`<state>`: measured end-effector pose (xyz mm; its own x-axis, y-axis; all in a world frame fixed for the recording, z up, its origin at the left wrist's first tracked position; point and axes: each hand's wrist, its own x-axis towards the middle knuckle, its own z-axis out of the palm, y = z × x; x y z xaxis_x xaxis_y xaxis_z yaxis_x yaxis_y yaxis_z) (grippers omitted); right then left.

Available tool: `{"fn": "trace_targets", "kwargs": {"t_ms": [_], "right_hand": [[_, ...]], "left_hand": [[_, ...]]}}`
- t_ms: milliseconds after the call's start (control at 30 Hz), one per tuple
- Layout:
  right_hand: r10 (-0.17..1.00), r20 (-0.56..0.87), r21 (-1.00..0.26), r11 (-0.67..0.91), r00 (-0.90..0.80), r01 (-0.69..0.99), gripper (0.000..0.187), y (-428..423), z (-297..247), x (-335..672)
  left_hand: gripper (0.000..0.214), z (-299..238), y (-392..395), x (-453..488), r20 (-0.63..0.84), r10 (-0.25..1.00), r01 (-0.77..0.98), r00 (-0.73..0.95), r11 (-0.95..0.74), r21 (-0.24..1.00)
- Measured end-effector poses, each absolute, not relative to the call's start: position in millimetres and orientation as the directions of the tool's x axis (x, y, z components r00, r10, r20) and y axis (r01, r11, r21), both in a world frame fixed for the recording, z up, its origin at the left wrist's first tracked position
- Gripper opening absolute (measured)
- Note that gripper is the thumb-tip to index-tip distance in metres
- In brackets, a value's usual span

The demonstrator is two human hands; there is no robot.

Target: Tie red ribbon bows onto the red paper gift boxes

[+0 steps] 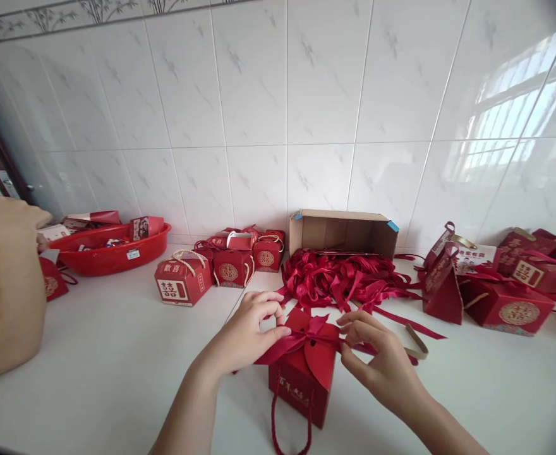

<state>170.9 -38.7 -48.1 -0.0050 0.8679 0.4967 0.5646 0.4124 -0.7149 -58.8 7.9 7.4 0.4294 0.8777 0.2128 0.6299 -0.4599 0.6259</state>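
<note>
A red gift box (301,385) stands on the white table in front of me, its rope handle hanging down the near side. Across its folded top lies a dark red ribbon (316,330), knotted at the middle. My left hand (254,328) pinches the ribbon between thumb and fingers at the left of the knot. On the other side, my right hand (377,351) has thumb and fingers closed on the ribbon's right part. Just behind the box spreads a heap of loose red ribbons (344,278).
An open cardboard box (342,230) lies on its side against the tiled wall. Finished-looking red boxes (230,265) stand left of it, more boxes (510,303) at the right. A red basin (102,253) holds small packets. Another person's arm (10,284) reaches in at the far left.
</note>
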Motion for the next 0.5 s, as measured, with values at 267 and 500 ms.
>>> {"fn": "trace_targets", "kwargs": {"t_ms": [267, 500], "right_hand": [[0.866, 0.5, -0.708, 0.429, -0.031, 0.562, 0.014, -43.6, -48.2, 167.4], [0.862, 0.505, -0.746, 0.414, 0.038, 0.522, 0.014, -42.3, -53.6, 163.2]], "left_hand": [[0.021, 1.7, 9.3, -53.4, 0.151, 0.919, 0.637, 0.365, -0.364, 0.68], [0.022, 2.3, 9.7, -54.1, 0.2, 0.905, 0.666, 0.376, -0.414, 0.62]]}}
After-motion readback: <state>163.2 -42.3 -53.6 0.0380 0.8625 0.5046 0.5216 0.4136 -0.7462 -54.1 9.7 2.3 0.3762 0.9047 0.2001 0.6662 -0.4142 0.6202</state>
